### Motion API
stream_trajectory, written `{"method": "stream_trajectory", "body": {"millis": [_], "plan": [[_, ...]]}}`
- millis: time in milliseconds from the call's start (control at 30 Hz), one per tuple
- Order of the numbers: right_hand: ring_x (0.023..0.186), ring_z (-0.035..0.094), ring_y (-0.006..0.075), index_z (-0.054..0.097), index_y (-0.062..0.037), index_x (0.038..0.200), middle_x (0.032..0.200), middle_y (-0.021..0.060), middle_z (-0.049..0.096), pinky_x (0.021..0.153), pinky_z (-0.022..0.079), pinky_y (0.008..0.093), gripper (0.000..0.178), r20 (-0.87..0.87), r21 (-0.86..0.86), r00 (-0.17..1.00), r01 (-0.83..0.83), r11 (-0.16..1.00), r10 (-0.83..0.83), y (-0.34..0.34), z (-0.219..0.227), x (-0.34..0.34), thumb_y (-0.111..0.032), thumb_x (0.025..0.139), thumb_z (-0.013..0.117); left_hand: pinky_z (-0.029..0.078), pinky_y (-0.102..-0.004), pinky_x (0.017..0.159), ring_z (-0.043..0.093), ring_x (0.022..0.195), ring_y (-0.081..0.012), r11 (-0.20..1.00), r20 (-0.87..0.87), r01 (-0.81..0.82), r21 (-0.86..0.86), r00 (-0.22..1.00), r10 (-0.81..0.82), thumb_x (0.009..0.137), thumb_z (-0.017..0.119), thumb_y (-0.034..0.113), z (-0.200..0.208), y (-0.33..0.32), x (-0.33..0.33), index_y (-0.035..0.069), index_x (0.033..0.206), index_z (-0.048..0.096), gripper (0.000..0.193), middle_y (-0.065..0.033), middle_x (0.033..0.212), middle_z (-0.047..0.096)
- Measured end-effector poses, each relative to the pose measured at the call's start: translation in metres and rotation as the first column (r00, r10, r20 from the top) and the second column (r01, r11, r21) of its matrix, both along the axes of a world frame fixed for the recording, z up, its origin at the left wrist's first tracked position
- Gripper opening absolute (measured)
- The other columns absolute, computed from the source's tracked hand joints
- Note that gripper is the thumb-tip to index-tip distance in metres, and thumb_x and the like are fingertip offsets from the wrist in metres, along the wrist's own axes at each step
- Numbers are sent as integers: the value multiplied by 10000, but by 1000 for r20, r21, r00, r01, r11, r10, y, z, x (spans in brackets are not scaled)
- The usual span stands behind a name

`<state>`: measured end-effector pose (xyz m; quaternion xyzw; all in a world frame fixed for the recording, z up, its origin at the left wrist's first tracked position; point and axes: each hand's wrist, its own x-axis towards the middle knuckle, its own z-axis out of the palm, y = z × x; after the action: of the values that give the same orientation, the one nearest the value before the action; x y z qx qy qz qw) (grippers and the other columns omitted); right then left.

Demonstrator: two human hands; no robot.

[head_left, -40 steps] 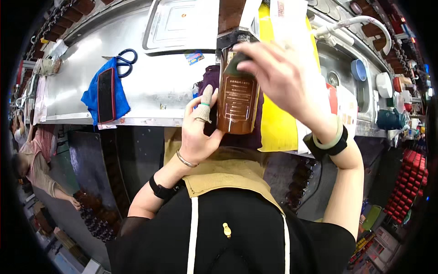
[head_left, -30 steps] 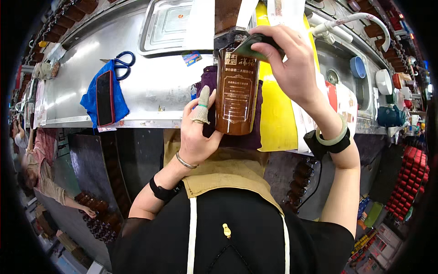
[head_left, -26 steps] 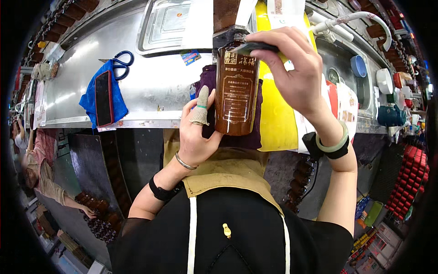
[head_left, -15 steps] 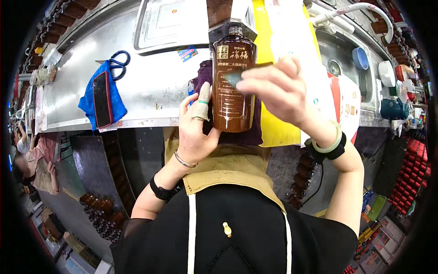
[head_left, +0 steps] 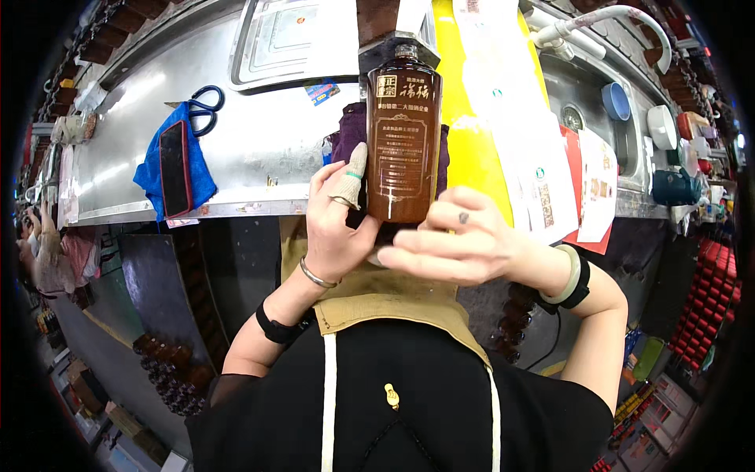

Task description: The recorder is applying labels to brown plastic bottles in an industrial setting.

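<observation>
A brown glass bottle [head_left: 403, 157] with gold printing lies on a dark purple cloth [head_left: 351, 130], neck away from me. Against its left side, my left hand [head_left: 338, 220] grips it, with the thumb by its lower left corner. Pale fabric sleeves [head_left: 347, 187] cover one or two of that hand's fingers. My right hand [head_left: 464, 240] is just below the bottle's base, fingers curled and pressed together. Something small and pale shows at its fingertips, too hidden to name.
Scissors [head_left: 203, 110] and a dark phone-like slab with a red edge [head_left: 174, 169] lie on a blue cloth [head_left: 206, 185] at left. A metal tray [head_left: 271, 39] stands behind. Yellow and white sheets [head_left: 503, 169] cover the right side, before a sink [head_left: 629, 149] with a blue bowl [head_left: 617, 101].
My right hand has come down from over the bottle's printed face to below its base, uncovering the print. My left hand has stayed at the bottle's left side.
</observation>
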<state>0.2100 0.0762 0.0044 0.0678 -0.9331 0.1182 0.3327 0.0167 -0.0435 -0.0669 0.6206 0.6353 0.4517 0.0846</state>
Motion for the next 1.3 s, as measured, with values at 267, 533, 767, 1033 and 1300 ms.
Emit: {"method": "stream_trajectory", "body": {"millis": [267,533,767,1033,1300], "plan": [[796,582,124,734,-198,1078,997,-71,687,754,423,307,318,32,125,990,129,984,-134,28,7,-6,-178,760,726,488,-412,997,642,1123,-298,996,100,-85,23,992,83,653,896,59,25,5,14,-17,1306,644,704,-114,1308,697],[838,607,188,749,-187,1084,994,-32,719,781,438,364,258,-185,93,879,462,882,-440,106,7,-32,-134,831,748,474,-384,1108,641,1276,-308,1000,98,-9,11,995,8,738,890,28,22,2,9,-76,1395,557,744,-202,1330,668],[794,598,173,752,-161,1128,991,-11,745,790,448,341,257,10,-267,965,256,929,-263,61,-5,-42,-132,875,782,474,-459,1038,626,1167,-387,996,40,-76,57,996,74,642,905,77,16,-1,4,-23,1236,663,649,-172,1293,722],[794,554,172,727,-182,1145,1016,-60,687,816,456,338,338,-62,-22,992,-109,994,108,44,-16,-16,-248,815,756,476,-458,1075,585,1281,-418,998,-62,51,22,997,-50,705,844,23,18,1,-5,-70,1354,597,701,-180,1369,693],[829,572,187,771,-197,1050,1027,-57,741,817,453,351,276,-175,-12,873,460,888,-454,85,-19,-23,-102,791,779,455,-418,1137,577,1378,-385,986,67,84,-141,995,-75,780,775,-30,14,-5,-7,-80,1505,473,787,-251,1508,570]]}}
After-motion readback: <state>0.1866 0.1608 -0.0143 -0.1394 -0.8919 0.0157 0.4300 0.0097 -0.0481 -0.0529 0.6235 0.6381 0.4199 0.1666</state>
